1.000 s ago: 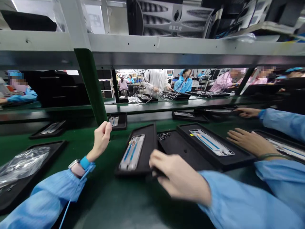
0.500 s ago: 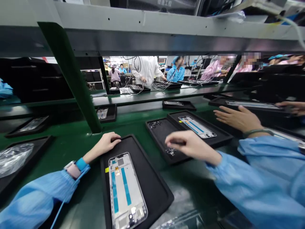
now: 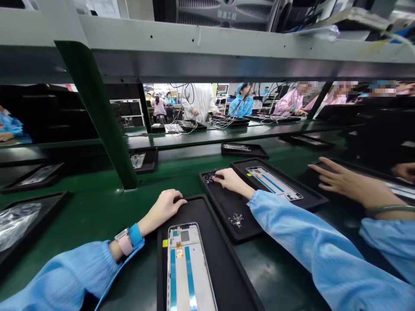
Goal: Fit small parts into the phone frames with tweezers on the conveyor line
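My left hand [image 3: 166, 208] is closed over the far left corner of a black tray [image 3: 223, 259], its thumb along the rim. In that tray lies a phone frame [image 3: 182, 272], silvery white with blue strips and a yellow tab at its upper left. My right hand [image 3: 232, 180] reaches into a second black tray [image 3: 223, 211], fingertips together at a pile of small dark parts [image 3: 207, 177]; whether a part is between them cannot be made out. A loose cluster of small silvery parts [image 3: 236, 220] lies nearer in the same tray.
Right of that tray, another tray holds a phone frame [image 3: 272, 181]. A co-worker's hand [image 3: 346, 181] reaches in from the right. A green post [image 3: 97, 116] slants down to the green bench [image 3: 87, 216]. Clear plastic bags [image 3: 19, 220] lie in a tray at left.
My right hand has moved forward and left, from above the silvery parts to the dark pile. My left hand and the tray have shifted right. The co-worker's hand has moved right.
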